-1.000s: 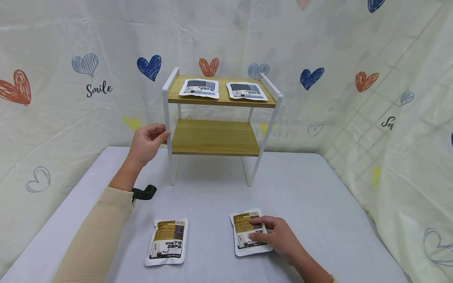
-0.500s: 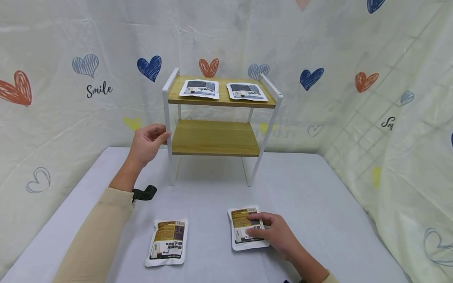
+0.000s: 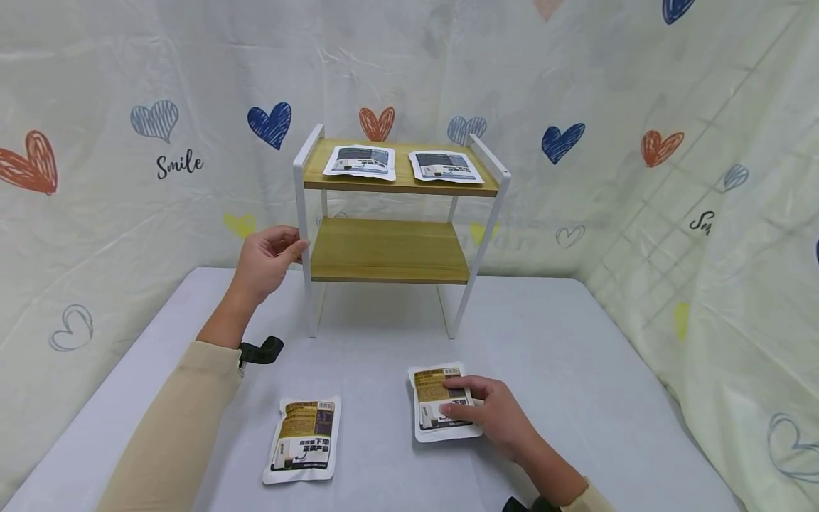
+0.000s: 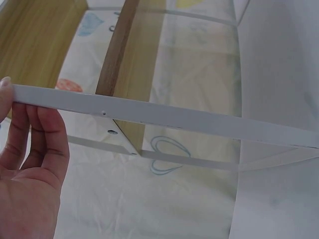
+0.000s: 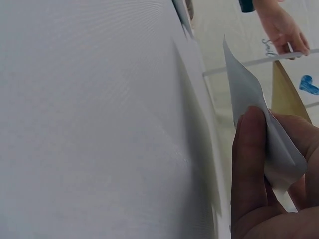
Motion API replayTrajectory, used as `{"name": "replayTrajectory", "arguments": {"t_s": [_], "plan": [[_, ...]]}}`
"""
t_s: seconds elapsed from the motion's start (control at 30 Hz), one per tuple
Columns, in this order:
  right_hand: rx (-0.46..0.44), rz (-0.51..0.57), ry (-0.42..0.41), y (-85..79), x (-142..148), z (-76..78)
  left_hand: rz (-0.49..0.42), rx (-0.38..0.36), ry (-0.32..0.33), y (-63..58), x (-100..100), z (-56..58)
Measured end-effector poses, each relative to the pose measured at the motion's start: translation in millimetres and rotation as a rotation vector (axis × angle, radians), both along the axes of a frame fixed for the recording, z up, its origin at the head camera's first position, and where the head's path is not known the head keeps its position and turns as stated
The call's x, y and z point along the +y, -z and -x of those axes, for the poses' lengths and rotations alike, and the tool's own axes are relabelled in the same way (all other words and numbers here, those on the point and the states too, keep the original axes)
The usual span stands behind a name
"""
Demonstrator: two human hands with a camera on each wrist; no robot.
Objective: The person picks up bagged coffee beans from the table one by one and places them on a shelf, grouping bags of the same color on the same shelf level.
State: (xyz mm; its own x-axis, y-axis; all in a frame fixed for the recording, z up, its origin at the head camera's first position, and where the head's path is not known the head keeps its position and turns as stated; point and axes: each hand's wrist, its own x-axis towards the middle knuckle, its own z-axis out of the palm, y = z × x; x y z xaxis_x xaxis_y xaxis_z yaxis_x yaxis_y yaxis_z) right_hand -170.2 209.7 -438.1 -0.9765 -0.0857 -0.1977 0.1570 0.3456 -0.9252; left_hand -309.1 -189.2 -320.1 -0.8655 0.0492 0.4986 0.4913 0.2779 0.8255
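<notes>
Four pouches: two on the bench side, two on the shelf top; white borders on all.
Right hand [image 3: 493, 416]: pinches the held pouch [image 3: 425, 405] by its right edge, thumb on one face and fingers on the other; the right wrist view shows it edge-on, apart from the bench [image 3: 377, 370].
Held pouch, place: over the near part of the bench, right of centre, in front of the shelf; gold and white printed face up, barcode at the far end.
Left hand [image 3: 265, 263]: grips the left front upright [image 3: 303, 227] of the shelf between thumb and fingers, near the level of the lower board [image 3: 390, 249].
Loose pouch [image 3: 302, 441]: lies flat on the bench, left of the held pouch and well apart from it, same gold and white print.
Shelf [image 3: 461, 302]: white frame, two wood-toned boards, stands upright.
Upper board [image 3: 402, 160]: carries a left top pouch [image 3: 360, 162] and a right top pouch [image 3: 446, 167], side by side, not touching.
Backdrop [image 3: 416, 64]: pale sheet printed with hearts.
</notes>
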Motion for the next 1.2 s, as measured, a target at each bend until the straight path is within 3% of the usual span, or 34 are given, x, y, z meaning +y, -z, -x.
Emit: {"name": "replayTrajectory", "arguments": {"t_s": [1.2], "plan": [[0.063,0.031,0.039,-22.4,-12,23.2,0.013,-0.018,-0.002,-0.7,0,-1.3]]}}
